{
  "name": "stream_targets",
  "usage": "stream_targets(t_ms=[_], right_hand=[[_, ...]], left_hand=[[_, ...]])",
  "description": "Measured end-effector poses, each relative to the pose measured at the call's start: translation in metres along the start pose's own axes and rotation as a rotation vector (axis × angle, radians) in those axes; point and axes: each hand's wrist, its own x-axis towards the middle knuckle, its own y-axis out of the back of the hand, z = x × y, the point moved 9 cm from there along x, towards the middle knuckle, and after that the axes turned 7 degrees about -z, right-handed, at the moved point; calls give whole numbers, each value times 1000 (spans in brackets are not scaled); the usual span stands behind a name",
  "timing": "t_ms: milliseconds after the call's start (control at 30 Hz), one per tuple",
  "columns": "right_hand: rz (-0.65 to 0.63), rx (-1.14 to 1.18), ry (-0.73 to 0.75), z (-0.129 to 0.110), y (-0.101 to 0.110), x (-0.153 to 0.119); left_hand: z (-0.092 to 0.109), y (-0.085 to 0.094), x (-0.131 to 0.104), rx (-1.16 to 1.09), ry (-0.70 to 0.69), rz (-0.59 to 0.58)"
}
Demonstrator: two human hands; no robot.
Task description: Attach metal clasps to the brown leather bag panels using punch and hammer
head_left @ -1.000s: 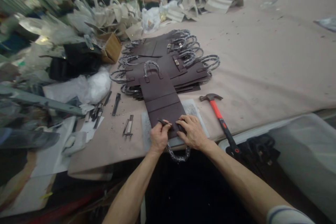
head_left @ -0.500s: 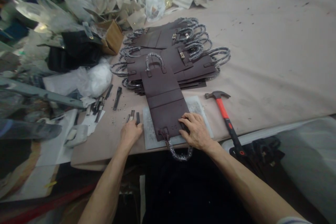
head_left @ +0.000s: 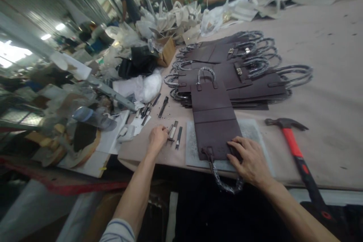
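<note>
A dark brown leather panel [head_left: 214,119] with plastic-wrapped handles lies over a pale slab [head_left: 256,132] at the table's front edge. My right hand [head_left: 249,159] rests on the panel's lower right corner, fingers curled at the handle's base. My left hand [head_left: 159,136] is low over the table, left of a few slim metal tools [head_left: 172,133] and a dark strip [head_left: 179,138]. Its fingers are bent, and their tips are too small and blurred to show whether they hold anything. A claw hammer [head_left: 292,141] with a red and black handle lies to the right.
Behind the panel is a stack of brown bag pieces [head_left: 210,53] with wrapped handles. More tools [head_left: 163,106] and a white block [head_left: 126,133] lie at the left. A cardboard box [head_left: 166,51], plastic bags and people are farther back.
The view has swung left. My left hand has moved left, away from the slab and off the slim tools. My right hand stays on the panel's corner.
</note>
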Motion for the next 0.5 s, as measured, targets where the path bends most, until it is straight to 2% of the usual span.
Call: stream_targets(t_ms=[233,500], right_hand=[[-1,-28,14,-2,1,1],[17,-34,38,-4,0,2]], left_hand=[[8,-5,20,-44,-66,-76],[-14,-1,23,-48,-40,-88]])
